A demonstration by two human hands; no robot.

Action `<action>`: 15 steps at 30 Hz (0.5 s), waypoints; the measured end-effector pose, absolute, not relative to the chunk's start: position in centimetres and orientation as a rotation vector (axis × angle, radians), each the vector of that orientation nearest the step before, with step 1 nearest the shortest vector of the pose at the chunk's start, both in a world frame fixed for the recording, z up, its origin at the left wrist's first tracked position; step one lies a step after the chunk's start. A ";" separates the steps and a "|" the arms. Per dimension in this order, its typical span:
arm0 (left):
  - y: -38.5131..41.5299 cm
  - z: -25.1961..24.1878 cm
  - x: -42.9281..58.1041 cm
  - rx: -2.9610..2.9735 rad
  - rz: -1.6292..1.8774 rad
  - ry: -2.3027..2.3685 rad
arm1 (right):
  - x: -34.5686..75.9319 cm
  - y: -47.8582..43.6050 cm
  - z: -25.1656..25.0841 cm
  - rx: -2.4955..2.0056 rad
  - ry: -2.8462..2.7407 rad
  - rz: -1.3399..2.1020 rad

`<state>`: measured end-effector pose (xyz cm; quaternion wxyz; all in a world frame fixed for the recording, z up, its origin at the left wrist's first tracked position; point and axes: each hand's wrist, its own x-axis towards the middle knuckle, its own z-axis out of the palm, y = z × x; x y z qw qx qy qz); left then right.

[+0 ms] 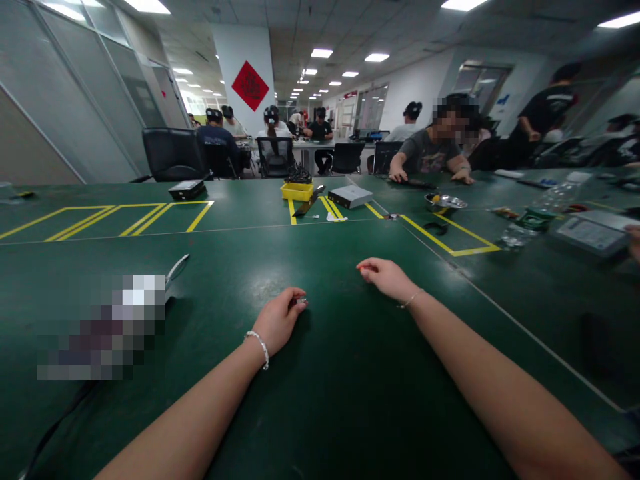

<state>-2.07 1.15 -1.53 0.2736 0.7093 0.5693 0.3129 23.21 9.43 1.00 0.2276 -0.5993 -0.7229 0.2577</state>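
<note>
My left hand (281,319), with a bracelet at the wrist, is closed just above the green table (320,400). Its thumb and fingers pinch a small shiny metal piece (303,301), too small to name. Further right and a little farther forward, my right hand (385,277) is also closed, fingertips pressed together. A tiny orange-red spot shows at those fingertips; what it is cannot be made out. The two hands are apart from each other.
Farther back are a yellow tray (297,193) of black items, a grey box (350,196) and a black box (187,190). A pixelated object (110,333) lies left. A bottle (543,213) and metal bowl (446,202) are right. A person (433,150) sits across.
</note>
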 end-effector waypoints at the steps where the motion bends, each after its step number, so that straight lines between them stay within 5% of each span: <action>1: 1.2 -1.6 -2.1 1.905 0.851 1.519 | 21.5 8.7 1.0 -1.485 -1.923 0.944; 5: 1.0 -1.4 -2.0 1.922 0.862 1.518 | 16.7 5.8 0.7 -1.110 -1.652 1.484; 15: 0.9 -1.3 -1.9 1.907 0.858 1.529 | 15.3 4.8 -0.6 -1.050 -1.436 1.755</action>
